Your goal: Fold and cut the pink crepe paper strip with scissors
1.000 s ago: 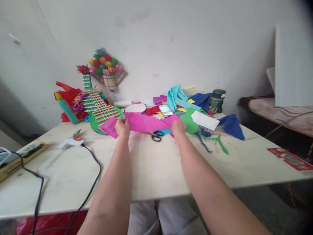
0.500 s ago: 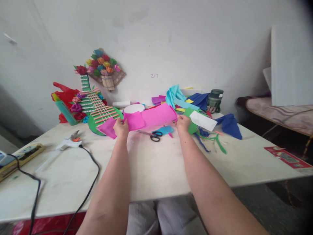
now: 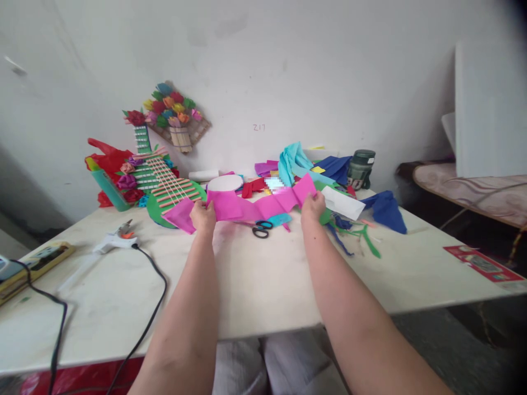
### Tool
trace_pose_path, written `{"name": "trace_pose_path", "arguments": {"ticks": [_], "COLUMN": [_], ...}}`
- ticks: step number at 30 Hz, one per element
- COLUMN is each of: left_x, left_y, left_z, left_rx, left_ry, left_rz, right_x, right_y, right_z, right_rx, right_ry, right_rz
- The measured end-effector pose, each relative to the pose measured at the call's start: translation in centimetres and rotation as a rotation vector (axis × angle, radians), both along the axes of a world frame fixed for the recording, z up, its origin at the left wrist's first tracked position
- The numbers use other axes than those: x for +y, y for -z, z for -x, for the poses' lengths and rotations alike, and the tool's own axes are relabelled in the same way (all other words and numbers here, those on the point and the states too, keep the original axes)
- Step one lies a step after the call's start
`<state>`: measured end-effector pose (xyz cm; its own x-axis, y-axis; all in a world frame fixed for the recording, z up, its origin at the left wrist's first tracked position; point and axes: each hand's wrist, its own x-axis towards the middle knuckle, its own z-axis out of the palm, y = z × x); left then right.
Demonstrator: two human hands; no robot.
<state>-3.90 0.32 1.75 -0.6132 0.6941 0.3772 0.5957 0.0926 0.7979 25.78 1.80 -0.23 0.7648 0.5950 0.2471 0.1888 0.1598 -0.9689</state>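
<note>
Fingers (image 3: 211, 209) of L hand (image 3: 202, 218) & R hand (image 3: 312, 209) pinch pink paper (image 3: 267, 207), stretched btwn them over table (image 3: 263, 285); scissors (image 3: 262, 228) at its near edge, blades mostly hidden. Guitar-shaped craft (image 3: 173, 189) beyond L hand, bottle (image 3: 361, 169) back R, then wall (image 3: 255, 66).
</note>
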Motion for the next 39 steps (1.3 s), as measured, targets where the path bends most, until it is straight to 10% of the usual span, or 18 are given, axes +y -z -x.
{"name": "trace_pose_path", "arguments": {"ticks": [12, 19, 25, 32, 39], "left_x": [-0.3, -0.5, -0.5, -0.3, -0.2], "left_y": [0.0, 0.2, 0.3, 0.4, 0.6], "left_z": [-0.4, -1.2, -1.5, -1.5, -1.6], "left_rx": [0.042, 0.040, 0.045, 0.014, -0.024], "left_ry": [0.051, 0.032, 0.001, -0.019, 0.011], "left_rz": [0.021, 0.026, -0.001, -0.035, -0.064], "right_x": [-2.1, -3.8, -5.0, -5.3, -4.7], "right_y": [-0.6, -1.6, -0.1, -0.6, -1.5], "right_z": [1.6, 6.5, 11.6, 11.2, 9.5], "right_rx": [-0.474, -0.680, -1.242, -1.400, -1.038], "right_ry": [0.008, -0.931, -1.119, -0.930, -0.625], "right_rz": [-0.052, 0.124, 0.072, 0.474, 0.584]}}
